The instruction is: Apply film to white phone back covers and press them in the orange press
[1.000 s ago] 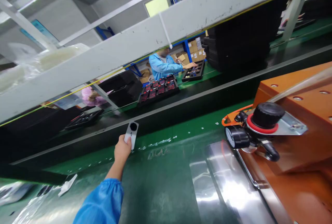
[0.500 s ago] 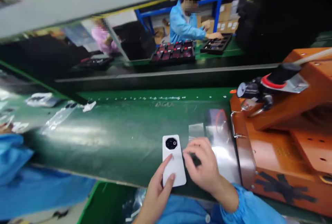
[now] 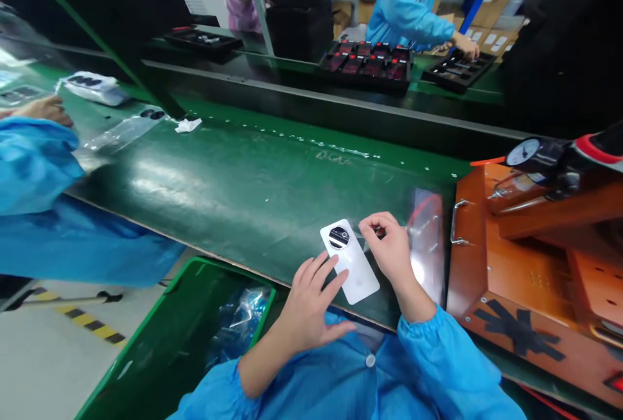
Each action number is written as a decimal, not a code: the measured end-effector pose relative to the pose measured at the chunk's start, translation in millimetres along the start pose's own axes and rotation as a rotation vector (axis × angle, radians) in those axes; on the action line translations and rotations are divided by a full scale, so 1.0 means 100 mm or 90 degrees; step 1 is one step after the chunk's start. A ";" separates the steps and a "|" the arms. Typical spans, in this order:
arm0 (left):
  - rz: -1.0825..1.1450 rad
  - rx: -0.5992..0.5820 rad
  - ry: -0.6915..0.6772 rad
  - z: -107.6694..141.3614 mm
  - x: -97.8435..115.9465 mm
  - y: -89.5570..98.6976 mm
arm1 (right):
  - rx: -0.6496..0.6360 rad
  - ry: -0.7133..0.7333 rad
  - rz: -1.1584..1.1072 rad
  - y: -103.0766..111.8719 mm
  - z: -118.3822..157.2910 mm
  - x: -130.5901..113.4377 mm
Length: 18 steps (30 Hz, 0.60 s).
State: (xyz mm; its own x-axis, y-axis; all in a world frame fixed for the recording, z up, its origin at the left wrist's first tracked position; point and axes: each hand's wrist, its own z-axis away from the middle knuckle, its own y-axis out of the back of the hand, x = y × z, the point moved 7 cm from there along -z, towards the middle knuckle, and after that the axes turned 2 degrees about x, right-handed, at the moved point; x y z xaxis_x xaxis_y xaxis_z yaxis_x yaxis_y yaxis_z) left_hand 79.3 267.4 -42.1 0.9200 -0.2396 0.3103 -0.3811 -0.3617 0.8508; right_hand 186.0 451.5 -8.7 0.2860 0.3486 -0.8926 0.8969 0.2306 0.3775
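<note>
At the near edge, an open green plastic bin (image 3: 160, 348) is being partly filled by crumpled clear plastic. Above it, the left hand (image 3: 309, 306) is being held with its fingers spread, nothing being gripped; a white, round-cornered, phone-shaped panel (image 3: 359, 272) with a round black camera disc (image 3: 339, 237) is being touched on its left side by the fingertips. The panel is being borne by the dark green tabletop (image 3: 233, 193), close to its front edge. Just right of the panel, the right hand (image 3: 392, 248) is being held with thumb and forefinger pressed together; whether anything thin is being pinched cannot be told. Beyond that hand, a clear plastic sheet (image 3: 426, 225) is being flanked by an orange metal machine (image 3: 467, 264). Farther off, a black compartmented tray (image 3: 440, 81) is being reached into by a blue-sleeved co-worker (image 3: 403, 8).
</note>
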 end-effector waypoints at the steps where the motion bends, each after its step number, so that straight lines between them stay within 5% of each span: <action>1: -0.018 0.013 -0.015 -0.01 0.02 -0.05 | -0.011 -0.004 -0.002 -0.04 -0.04 -0.01; 6: -0.052 0.120 -0.011 -0.04 0.02 -0.17 | -0.109 0.007 0.021 -0.27 -0.15 -0.05; 18: -0.056 0.139 -0.008 -0.01 0.01 -0.18 | -0.127 0.011 0.191 -0.49 0.05 0.02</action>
State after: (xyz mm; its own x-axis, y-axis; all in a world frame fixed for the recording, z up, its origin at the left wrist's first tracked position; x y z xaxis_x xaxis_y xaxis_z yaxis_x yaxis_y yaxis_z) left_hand 86.9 275.2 -56.8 0.9501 -0.2083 0.2324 -0.3109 -0.5681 0.7620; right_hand 144.4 436.8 -29.8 0.5198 0.4423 -0.7309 0.6899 0.2872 0.6645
